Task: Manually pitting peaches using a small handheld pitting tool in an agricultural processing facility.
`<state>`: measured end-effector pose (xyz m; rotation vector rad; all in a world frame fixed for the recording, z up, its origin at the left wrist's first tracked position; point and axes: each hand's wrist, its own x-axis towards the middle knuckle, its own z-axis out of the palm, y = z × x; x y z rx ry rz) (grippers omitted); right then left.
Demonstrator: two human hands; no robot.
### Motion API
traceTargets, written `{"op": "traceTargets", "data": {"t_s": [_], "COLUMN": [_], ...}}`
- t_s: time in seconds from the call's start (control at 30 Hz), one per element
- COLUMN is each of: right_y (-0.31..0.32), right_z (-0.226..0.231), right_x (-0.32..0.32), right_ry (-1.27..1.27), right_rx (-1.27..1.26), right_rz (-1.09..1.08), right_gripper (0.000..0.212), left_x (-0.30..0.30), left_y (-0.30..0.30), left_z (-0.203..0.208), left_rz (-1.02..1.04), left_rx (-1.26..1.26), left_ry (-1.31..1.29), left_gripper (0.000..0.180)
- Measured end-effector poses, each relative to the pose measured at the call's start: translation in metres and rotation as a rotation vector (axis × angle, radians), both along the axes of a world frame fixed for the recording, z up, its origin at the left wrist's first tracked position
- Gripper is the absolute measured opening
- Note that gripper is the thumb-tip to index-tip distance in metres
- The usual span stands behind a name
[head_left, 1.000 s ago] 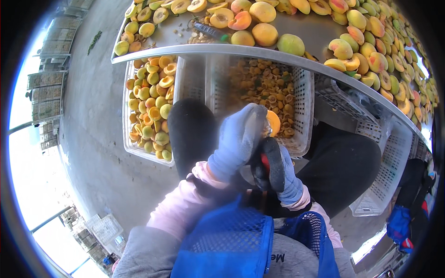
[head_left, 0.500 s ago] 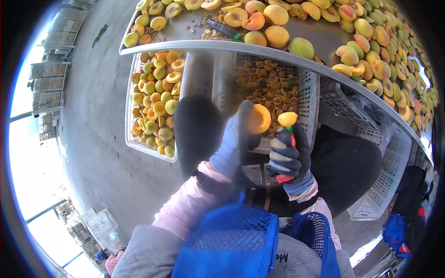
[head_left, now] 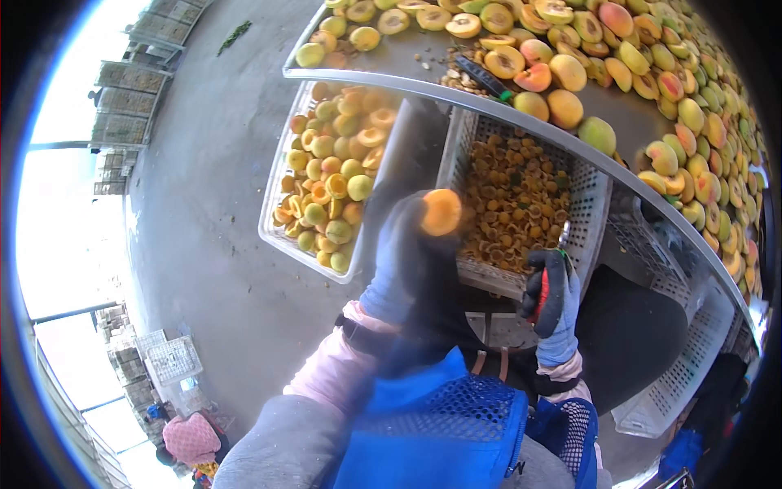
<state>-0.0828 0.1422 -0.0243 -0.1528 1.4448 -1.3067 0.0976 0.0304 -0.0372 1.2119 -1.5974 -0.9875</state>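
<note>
My left hand [head_left: 397, 257], in a blue-grey glove, is closed on a peach half [head_left: 441, 212] with its orange side showing. Motion blurs the fingers a little. The half hangs between two crates, nearer the left edge of a white crate [head_left: 592, 216] full of small brown-yellow pits and scraps [head_left: 517, 191]. Over that crate's near right corner, my gloved right hand [head_left: 557, 297] grips a red-handled pitting tool [head_left: 564, 236]. Its metal tip points up and away, with nothing visible on it. Pitted peach halves [head_left: 334, 175] fill another white crate [head_left: 349, 273] to the left.
A metal-edged table [head_left: 631, 114] spans the far side, heaped with whole and halved peaches [head_left: 692, 134]. A dark-handled tool [head_left: 484, 77] lies on it among loose pits. Empty white crates [head_left: 672, 359] stand at right. Another person [head_left: 193, 440] is at lower left.
The yellow piece on the tool's tip is gone. My right hand has drawn apart from the left, to the right. The peach half has moved toward the left crate. The whole view has shifted.
</note>
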Motion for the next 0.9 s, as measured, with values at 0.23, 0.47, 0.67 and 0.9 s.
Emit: {"op": "traceTargets", "data": {"t_s": [0.23,0.47,0.67,0.9], "right_y": [0.0,-0.012,-0.015,-0.016], "right_z": [-0.021,-0.018,-0.024,-0.024], "right_x": [-0.003,0.002,0.002,-0.002], "right_ry": [-0.076,-0.095,-0.186,-0.233], "right_rx": [0.057,0.091,0.062,-0.003], "right_rz": [0.012,0.095,0.129,0.117], "right_gripper": [0.036,0.035,0.034,0.046], "left_x": [0.214,0.301,0.182,-0.101], "left_y": [-0.055,-0.061,-0.089,-0.11], "left_z": [-0.039,-0.085,-0.058,0.073], "left_rz": [0.574,0.732,0.56,-0.215], "left_rx": [0.398,0.596,0.104,-0.394], "left_ry": [0.095,-0.056,0.011,-0.565], "left_gripper": [0.041,0.045,0.022,0.032]}}
